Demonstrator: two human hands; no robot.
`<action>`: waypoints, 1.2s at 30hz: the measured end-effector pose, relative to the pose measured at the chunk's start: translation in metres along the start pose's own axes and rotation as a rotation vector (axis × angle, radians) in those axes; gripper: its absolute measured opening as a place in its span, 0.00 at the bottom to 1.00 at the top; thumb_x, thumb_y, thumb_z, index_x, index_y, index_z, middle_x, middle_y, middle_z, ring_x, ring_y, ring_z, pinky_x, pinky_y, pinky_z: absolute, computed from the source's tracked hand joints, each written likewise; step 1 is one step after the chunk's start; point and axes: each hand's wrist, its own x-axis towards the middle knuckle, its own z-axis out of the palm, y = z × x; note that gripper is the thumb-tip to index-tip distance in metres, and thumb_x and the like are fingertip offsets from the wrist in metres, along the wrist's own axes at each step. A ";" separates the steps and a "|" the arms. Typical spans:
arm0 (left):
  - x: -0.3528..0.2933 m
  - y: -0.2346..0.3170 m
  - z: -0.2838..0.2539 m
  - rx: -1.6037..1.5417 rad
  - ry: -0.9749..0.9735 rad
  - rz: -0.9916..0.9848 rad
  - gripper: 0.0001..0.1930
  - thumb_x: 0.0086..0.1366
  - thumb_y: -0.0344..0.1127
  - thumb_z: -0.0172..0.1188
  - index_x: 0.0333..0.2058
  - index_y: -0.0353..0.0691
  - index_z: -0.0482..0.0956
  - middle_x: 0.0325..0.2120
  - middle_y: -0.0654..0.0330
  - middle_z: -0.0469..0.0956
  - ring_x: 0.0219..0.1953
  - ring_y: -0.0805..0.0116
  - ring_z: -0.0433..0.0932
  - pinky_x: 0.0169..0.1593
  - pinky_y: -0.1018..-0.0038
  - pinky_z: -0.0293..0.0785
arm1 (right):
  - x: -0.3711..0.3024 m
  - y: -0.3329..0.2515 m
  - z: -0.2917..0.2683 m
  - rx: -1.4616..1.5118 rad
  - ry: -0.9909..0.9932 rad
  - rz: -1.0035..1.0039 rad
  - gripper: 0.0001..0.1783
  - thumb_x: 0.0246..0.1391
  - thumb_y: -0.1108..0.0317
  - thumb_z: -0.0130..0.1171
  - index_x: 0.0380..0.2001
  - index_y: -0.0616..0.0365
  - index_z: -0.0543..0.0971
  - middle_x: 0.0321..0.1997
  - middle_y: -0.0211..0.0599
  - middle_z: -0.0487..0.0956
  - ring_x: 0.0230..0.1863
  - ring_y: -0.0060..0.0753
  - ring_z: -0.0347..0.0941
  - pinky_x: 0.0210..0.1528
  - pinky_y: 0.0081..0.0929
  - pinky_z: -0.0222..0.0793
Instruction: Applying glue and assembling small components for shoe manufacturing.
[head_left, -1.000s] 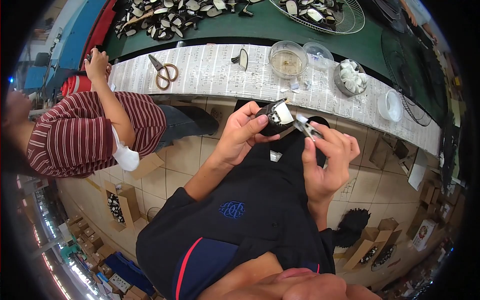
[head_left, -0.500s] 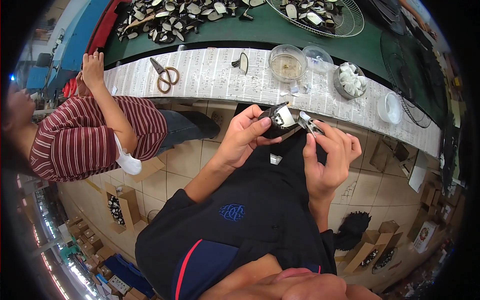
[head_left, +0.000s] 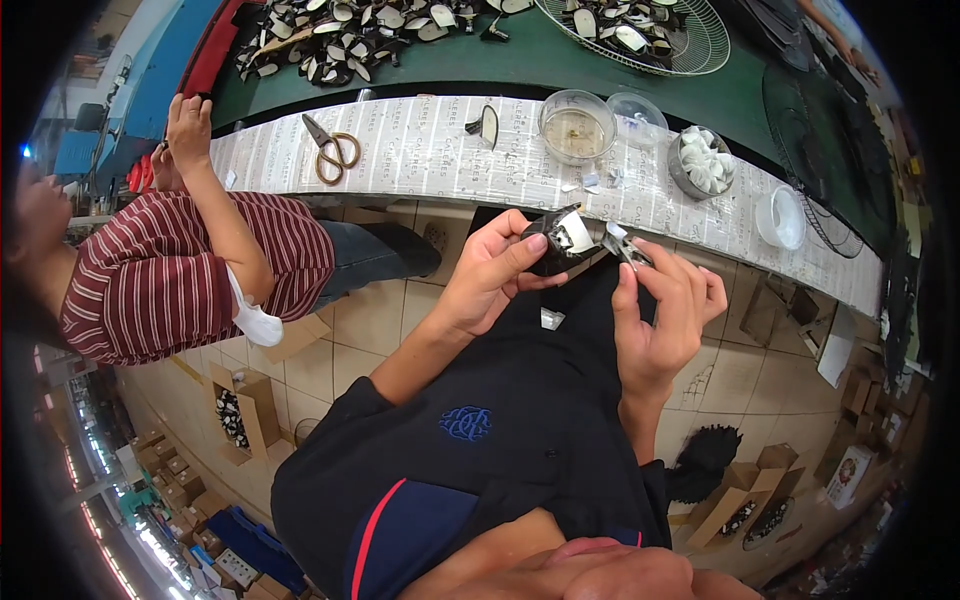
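My left hand (head_left: 497, 268) is closed around a black shoe heel (head_left: 555, 240) with a pale, nearly white face, held up in front of the table's near edge. Thumb and fingers grip it from the left side. My right hand (head_left: 668, 300) pinches a small shiny metal clip-like tool (head_left: 626, 246) with a white tip, just right of the heel. A narrow gap shows between tip and heel. The tool's exact kind is partly hidden by the fingers. Beyond my hands, another black heel (head_left: 488, 127) with a cream face stands on the paper-covered table (head_left: 420, 150).
Behind my hands are a clear round dish (head_left: 577, 128), a container of white wads (head_left: 702, 163), a white cup (head_left: 780, 218) and scissors (head_left: 330, 150). Farther off, a heap of heels (head_left: 350, 40) and a wire basket (head_left: 700, 50) lie on green. A co-worker (head_left: 200, 270) stands left.
The tool in my right hand has shifted slightly right, with my right hand. My left hand keeps its grip on the heel. The co-worker's raised hand has moved a little.
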 end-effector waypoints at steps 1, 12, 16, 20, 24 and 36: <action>0.000 0.000 0.000 0.000 -0.001 0.000 0.07 0.68 0.34 0.57 0.37 0.39 0.69 0.38 0.59 0.78 0.41 0.73 0.79 0.47 0.64 0.82 | -0.001 0.001 0.000 0.003 0.007 0.003 0.12 0.45 0.74 0.69 0.32 0.55 0.76 0.40 0.32 0.83 0.38 0.32 0.76 0.54 0.36 0.55; 0.000 0.001 0.002 0.040 -0.005 0.017 0.09 0.68 0.36 0.56 0.36 0.41 0.66 0.42 0.59 0.77 0.43 0.71 0.80 0.46 0.67 0.83 | 0.005 0.002 -0.008 0.000 0.100 0.125 0.10 0.48 0.76 0.66 0.33 0.56 0.76 0.40 0.36 0.83 0.39 0.34 0.77 0.54 0.35 0.57; 0.000 0.000 0.001 0.029 -0.016 0.018 0.08 0.69 0.36 0.56 0.37 0.41 0.66 0.41 0.60 0.77 0.43 0.72 0.80 0.46 0.67 0.83 | 0.005 0.005 -0.013 0.030 0.117 0.171 0.09 0.49 0.76 0.65 0.32 0.57 0.76 0.40 0.37 0.83 0.40 0.34 0.76 0.54 0.36 0.58; 0.000 -0.001 -0.001 0.023 -0.009 0.022 0.08 0.69 0.37 0.56 0.37 0.42 0.66 0.41 0.60 0.77 0.42 0.73 0.80 0.46 0.67 0.83 | 0.003 -0.006 -0.014 0.188 0.010 0.125 0.07 0.50 0.77 0.65 0.32 0.59 0.76 0.40 0.39 0.83 0.41 0.35 0.73 0.54 0.33 0.60; 0.000 0.000 0.004 0.028 -0.001 0.014 0.08 0.69 0.37 0.55 0.36 0.42 0.66 0.40 0.61 0.78 0.42 0.74 0.80 0.46 0.68 0.83 | 0.001 -0.014 -0.004 0.238 -0.066 0.082 0.08 0.48 0.76 0.65 0.32 0.57 0.76 0.40 0.36 0.83 0.41 0.36 0.75 0.55 0.34 0.58; -0.004 -0.005 0.006 0.040 -0.013 0.007 0.08 0.69 0.37 0.55 0.36 0.42 0.67 0.40 0.60 0.78 0.41 0.74 0.80 0.45 0.69 0.83 | -0.008 -0.013 -0.001 0.193 -0.040 0.067 0.11 0.45 0.74 0.68 0.31 0.56 0.76 0.40 0.32 0.83 0.39 0.32 0.77 0.53 0.36 0.57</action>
